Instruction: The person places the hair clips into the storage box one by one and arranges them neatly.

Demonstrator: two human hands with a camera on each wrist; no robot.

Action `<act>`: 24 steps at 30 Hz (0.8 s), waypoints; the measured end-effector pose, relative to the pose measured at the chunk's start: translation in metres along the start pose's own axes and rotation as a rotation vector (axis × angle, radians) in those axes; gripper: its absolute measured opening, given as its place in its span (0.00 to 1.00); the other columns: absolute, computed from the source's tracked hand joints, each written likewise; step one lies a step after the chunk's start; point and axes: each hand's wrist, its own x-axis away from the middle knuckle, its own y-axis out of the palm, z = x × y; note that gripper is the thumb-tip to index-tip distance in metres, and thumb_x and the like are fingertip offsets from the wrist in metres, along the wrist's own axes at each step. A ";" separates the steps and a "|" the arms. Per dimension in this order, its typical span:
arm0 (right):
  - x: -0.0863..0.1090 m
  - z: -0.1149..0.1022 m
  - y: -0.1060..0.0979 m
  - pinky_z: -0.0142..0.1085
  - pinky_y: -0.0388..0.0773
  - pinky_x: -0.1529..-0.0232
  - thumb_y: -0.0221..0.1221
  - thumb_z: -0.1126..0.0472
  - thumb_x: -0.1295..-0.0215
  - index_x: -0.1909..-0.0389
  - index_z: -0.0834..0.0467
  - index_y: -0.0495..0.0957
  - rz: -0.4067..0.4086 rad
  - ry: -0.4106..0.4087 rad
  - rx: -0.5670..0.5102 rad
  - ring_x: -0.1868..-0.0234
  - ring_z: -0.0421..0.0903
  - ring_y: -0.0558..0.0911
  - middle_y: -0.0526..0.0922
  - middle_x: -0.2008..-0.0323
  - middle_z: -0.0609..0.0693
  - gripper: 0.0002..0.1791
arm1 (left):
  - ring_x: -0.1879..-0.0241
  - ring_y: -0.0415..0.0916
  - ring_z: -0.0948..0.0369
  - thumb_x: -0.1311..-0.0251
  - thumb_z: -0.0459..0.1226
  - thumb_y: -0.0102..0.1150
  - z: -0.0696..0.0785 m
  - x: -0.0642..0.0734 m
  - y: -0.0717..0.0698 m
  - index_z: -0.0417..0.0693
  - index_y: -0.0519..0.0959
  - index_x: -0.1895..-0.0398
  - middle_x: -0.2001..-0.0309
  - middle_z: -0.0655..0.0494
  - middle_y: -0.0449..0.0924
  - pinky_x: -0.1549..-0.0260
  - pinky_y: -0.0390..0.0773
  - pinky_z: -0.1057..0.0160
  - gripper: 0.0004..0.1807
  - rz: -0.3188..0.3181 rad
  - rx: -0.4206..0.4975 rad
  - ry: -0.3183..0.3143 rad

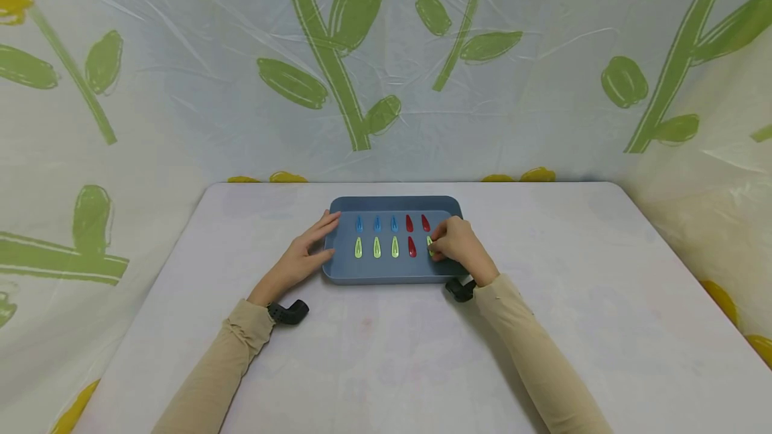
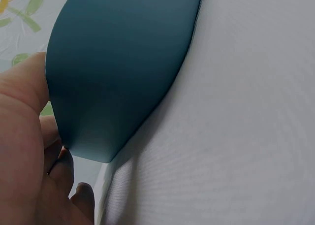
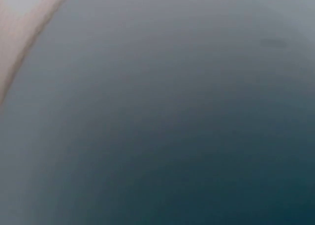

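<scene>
A blue-grey tray (image 1: 380,274) bears two rows of snap hair clips. In the back row are three blue clips (image 1: 376,224) and two red clips (image 1: 409,223). The front row has three yellow-green clips (image 1: 376,247), a red clip (image 1: 412,246), and at its right end another green hair clip (image 1: 430,244), which my right hand (image 1: 456,241) pinches low over the tray, partly covering it. My left hand (image 1: 303,253) rests against the tray's left rim with fingers extended. The left wrist view shows that hand (image 2: 29,136) beside the tray's outer wall (image 2: 118,72). The right wrist view is mostly blurred tray surface.
The tray stands on a pale table (image 1: 368,353), toward its far edge. Behind it hangs a sheet (image 1: 211,86) printed with green leaves and yellow flowers. A black camera band (image 1: 289,313) is on the left wrist, another camera (image 1: 460,289) on the right.
</scene>
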 end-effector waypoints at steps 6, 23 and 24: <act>0.000 0.000 -0.001 0.35 0.84 0.70 0.66 0.71 0.40 0.66 0.70 0.80 0.004 0.002 0.007 0.79 0.45 0.86 0.85 0.70 0.60 0.06 | 0.23 0.37 0.43 0.36 0.21 0.55 0.000 0.000 0.000 0.30 0.60 0.27 0.24 0.37 0.51 0.27 0.45 0.47 0.33 0.002 0.004 -0.009; 0.002 -0.001 -0.001 0.38 0.85 0.66 0.65 0.71 0.40 0.65 0.71 0.80 -0.006 -0.025 0.021 0.79 0.47 0.86 0.85 0.72 0.60 0.06 | 0.23 0.37 0.45 0.36 0.22 0.56 -0.003 -0.001 0.001 0.31 0.60 0.27 0.24 0.39 0.52 0.26 0.45 0.61 0.33 0.011 0.012 -0.009; 0.002 -0.001 -0.001 0.38 0.85 0.66 0.65 0.71 0.40 0.65 0.71 0.80 -0.005 -0.023 0.020 0.79 0.47 0.86 0.85 0.72 0.60 0.06 | 0.23 0.38 0.45 0.36 0.22 0.56 -0.003 -0.001 0.001 0.30 0.60 0.28 0.24 0.39 0.52 0.26 0.45 0.60 0.33 0.010 0.010 -0.008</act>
